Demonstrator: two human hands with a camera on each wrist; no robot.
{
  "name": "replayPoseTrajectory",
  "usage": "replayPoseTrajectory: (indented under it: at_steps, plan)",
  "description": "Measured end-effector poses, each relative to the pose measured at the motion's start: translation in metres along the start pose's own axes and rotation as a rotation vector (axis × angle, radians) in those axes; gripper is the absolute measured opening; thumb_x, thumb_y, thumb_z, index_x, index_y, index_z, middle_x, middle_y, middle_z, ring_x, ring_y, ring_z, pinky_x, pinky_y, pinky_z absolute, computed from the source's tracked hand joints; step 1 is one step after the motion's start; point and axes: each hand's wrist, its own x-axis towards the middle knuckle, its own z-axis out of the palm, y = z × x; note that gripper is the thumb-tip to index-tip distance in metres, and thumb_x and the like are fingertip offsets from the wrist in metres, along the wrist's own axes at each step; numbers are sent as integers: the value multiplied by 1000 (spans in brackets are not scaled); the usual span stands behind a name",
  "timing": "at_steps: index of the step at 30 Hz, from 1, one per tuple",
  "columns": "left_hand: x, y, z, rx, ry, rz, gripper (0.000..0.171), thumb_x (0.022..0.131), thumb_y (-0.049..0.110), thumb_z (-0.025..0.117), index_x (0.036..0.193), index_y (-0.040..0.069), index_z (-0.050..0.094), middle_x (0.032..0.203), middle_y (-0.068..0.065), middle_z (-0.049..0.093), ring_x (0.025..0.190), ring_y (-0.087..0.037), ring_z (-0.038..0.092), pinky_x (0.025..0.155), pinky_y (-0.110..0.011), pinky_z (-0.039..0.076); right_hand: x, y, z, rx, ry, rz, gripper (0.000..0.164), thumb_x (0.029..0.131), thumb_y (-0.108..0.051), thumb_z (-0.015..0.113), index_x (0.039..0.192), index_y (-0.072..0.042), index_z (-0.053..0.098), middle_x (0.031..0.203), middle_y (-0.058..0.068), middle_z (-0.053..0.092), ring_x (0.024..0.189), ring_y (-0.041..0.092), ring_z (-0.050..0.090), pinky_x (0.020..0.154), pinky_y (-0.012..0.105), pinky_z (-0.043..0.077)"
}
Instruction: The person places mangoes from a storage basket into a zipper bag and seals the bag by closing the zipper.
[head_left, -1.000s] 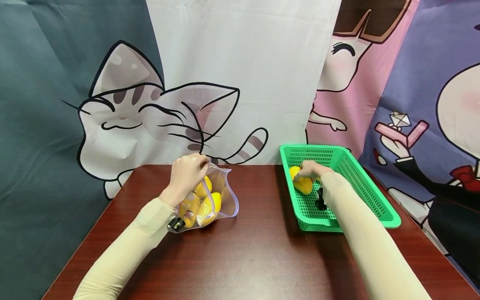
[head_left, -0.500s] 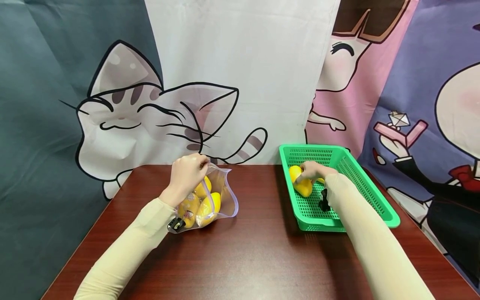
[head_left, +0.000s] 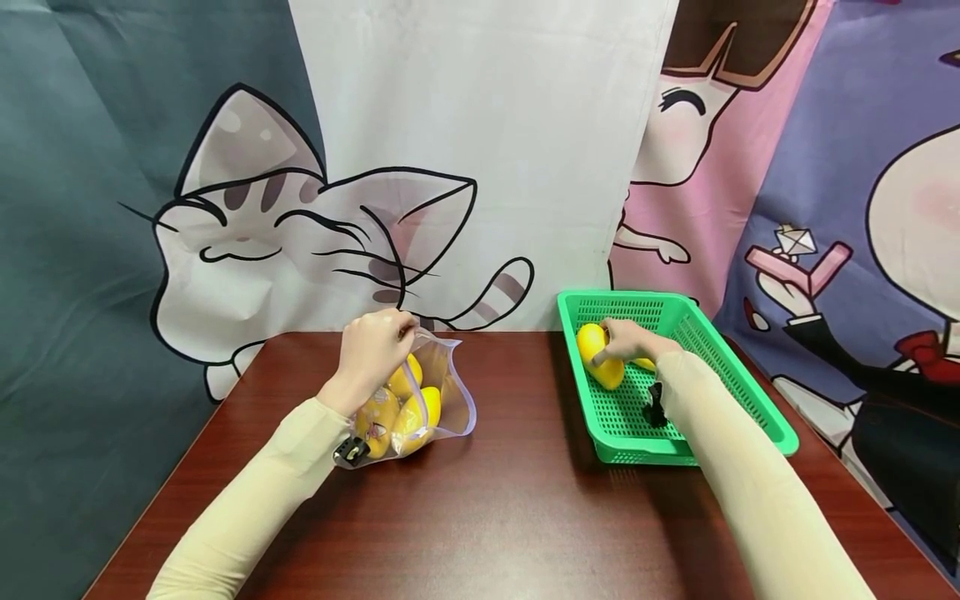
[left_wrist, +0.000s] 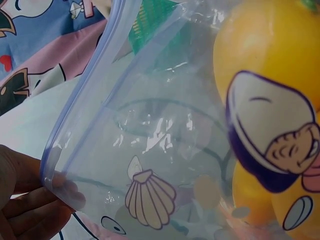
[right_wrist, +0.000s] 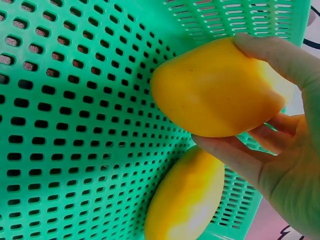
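My left hand [head_left: 377, 350] pinches the upper corner of a clear zip bag [head_left: 459, 392] with a purple zip edge and cartoon prints. Several yellow mangoes [head_left: 420, 417] lie inside the bag, which gapes toward the right. In the left wrist view the thumb and fingers [left_wrist: 37, 210] grip the bag's corner at the zip. Over at the green basket [head_left: 618, 450], my right hand [head_left: 633, 343] holds a mango [right_wrist: 215, 90] between thumb and fingers, inside the basket near its left wall. A second mango [right_wrist: 187, 197] lies on the basket floor beside it, mostly behind the hand in the head view.
Both containers stand on a dark reddish-brown table [head_left: 517, 500], the bag left and the basket right. Behind the table hangs a cloth backdrop [head_left: 487, 125] with cartoon figures. A small black camera [head_left: 352, 450] sits on the left wrist, close to the bag.
The right hand and its mango have shifted slightly within the basket, the mango tilting more upright, and the wrist has moved a little right. The left hand and the bag have stayed put.
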Motion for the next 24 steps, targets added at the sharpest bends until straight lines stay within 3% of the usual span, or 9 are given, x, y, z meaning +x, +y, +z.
replayPoseTrajectory:
  at_steps: [4, 11, 24]
  plan:
    - [0, 0, 0, -7, -2, 0, 10, 84, 11, 64, 84, 13, 73, 78, -3, 70, 58, -24, 63, 48, -38, 48, -4, -3, -2, -30, 24, -32, 78, 73, -34, 77, 130, 3, 40, 109, 19, 55, 89, 26, 57, 73, 34, 50]
    - [-1, 1, 0, -9, 0, -2, 11, 84, 11, 63, 83, 13, 73, 77, -2, 70, 58, -24, 63, 48, -38, 48, -10, -10, -6, -55, 70, -82, 67, 72, -33, 78, 121, 1, 48, 102, 15, 58, 86, 25, 55, 73, 35, 48]
    - [-1, 1, 0, 0, -11, -6, 11, 84, 11, 63, 85, 13, 74, 78, -3, 70, 60, -26, 65, 49, -39, 49, -19, -14, -13, -61, 122, -116, 75, 69, -36, 79, 127, -3, 46, 106, 13, 60, 89, 25, 56, 76, 38, 49]
